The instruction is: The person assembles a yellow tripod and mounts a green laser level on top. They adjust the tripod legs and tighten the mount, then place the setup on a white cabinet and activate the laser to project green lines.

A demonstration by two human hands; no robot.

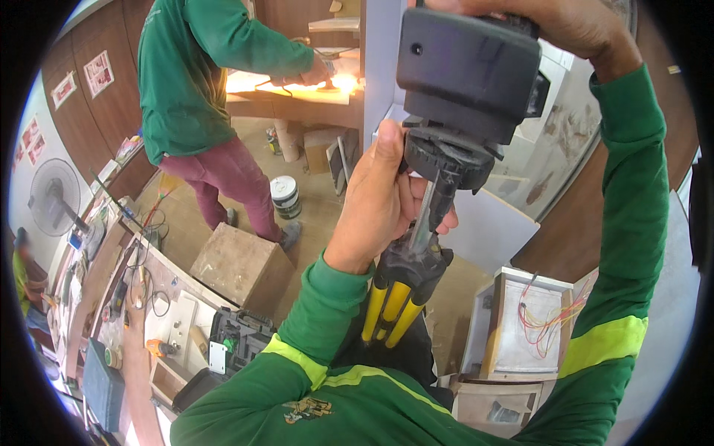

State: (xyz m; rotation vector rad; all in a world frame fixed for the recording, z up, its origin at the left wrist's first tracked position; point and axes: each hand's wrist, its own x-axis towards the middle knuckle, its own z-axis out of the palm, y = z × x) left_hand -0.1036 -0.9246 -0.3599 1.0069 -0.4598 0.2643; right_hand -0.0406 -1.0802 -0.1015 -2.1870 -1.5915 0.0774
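Close before me stands a tripod [428, 260], with a black head and centre column and yellow legs. A black boxy device [468, 70] is mounted on its head; its exact kind does not show. My left hand [372, 201] is closed round the column just below the head, thumb pointing up along the side. Over the top of the device lies my right hand [558, 22], its fingers gripping the upper edge and partly cut off by the frame. The tripod's feet are hidden below, near my body.
At the far left a co-worker in a green shirt [190, 82] works at a brightly lit bench. A wooden box [238, 256] and a white bucket [285, 197] stand on the floor. Tools, including an orange drill [160, 347], cover the left worktop. At right stands a cabinet [528, 327] with loose wires.
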